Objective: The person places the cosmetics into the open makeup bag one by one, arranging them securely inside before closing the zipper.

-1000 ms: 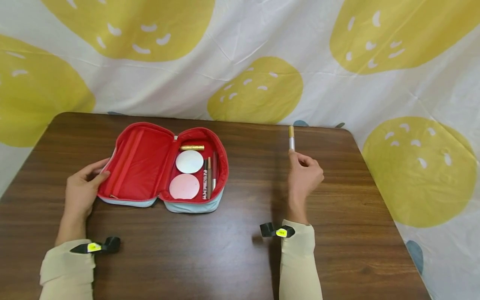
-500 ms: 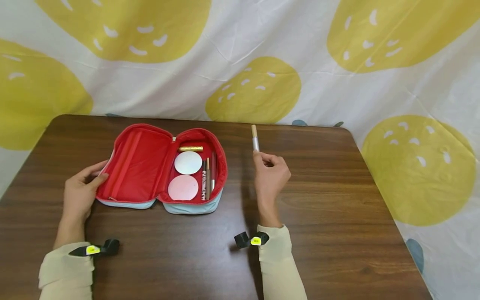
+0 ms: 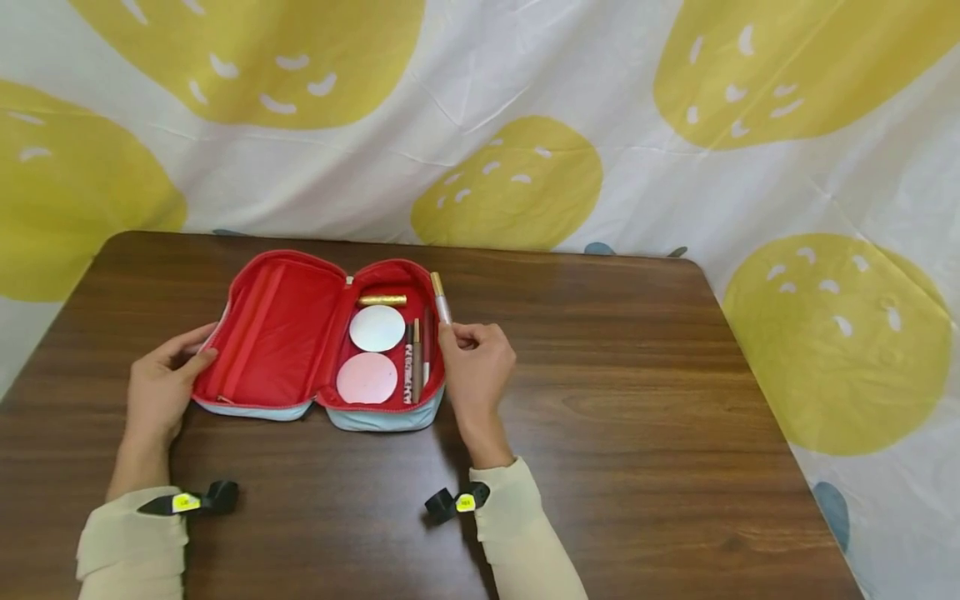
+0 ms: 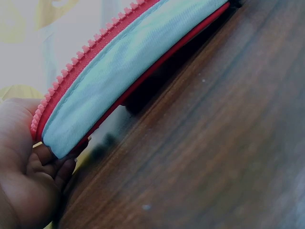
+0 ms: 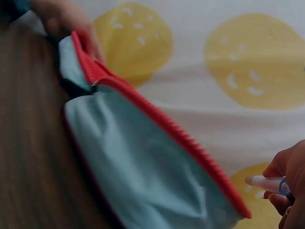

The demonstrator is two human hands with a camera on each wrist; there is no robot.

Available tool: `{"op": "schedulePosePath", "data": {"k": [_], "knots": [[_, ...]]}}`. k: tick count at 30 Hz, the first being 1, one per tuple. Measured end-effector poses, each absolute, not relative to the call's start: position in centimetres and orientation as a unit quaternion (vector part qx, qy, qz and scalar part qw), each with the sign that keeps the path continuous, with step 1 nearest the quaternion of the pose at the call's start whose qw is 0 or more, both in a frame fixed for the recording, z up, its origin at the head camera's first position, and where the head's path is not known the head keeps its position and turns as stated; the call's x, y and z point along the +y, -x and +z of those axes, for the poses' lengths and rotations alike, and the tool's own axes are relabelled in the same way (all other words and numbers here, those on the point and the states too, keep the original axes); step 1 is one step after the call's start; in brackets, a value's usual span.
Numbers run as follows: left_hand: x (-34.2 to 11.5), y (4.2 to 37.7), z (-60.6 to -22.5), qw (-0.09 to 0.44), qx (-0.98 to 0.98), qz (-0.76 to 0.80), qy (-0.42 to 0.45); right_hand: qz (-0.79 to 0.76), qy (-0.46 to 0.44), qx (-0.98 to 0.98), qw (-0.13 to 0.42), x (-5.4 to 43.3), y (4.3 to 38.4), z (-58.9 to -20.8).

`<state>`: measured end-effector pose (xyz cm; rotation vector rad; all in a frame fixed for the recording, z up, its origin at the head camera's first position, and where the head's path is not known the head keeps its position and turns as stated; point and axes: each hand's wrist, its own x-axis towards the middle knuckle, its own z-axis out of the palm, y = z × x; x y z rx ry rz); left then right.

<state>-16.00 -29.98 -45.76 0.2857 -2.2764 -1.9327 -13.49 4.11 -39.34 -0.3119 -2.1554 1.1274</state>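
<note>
An open makeup bag (image 3: 385,419), pale blue outside and red inside, lies on the table. My left hand (image 3: 160,379) grips the outer edge of its lid (image 3: 281,333), thumb on the inner side and fingers underneath. In my right hand (image 3: 480,367) a slim cosmetic tube (image 3: 441,297), gold at one end and silver-white below, is pinched between thumb and fingers. The hand is at the bag's right rim, with the tube pointing up and away. In the right wrist view the tube (image 5: 267,183) appears beside the bag's zipped edge (image 5: 171,129).
Inside the bag sit a white round disc (image 3: 377,328), a pink round disc (image 3: 367,378), a gold tube (image 3: 383,301) and several slim pencils (image 3: 417,367). A patterned cloth (image 3: 510,50) hangs behind the brown wooden table (image 3: 637,417).
My right hand has moved left with the cosmetic tube, from the right part of the table to the bag's right rim. The left hand has kept its hold on the lid.
</note>
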Motion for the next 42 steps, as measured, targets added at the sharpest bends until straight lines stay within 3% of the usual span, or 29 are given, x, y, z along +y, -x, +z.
{"op": "schedulePosePath", "data": {"k": [17,42], "knots": [[-30.0,16.1,-46.0,0.077,-0.760,-0.638,-0.094,0.337,0.120,-0.888,0.289,2.6,13.2,-40.8],[-29.9,16.1,-46.0,0.075,-0.763,-0.634,-0.099,0.336,0.092,-0.880,0.323,3.2,13.6,-40.8]]}}
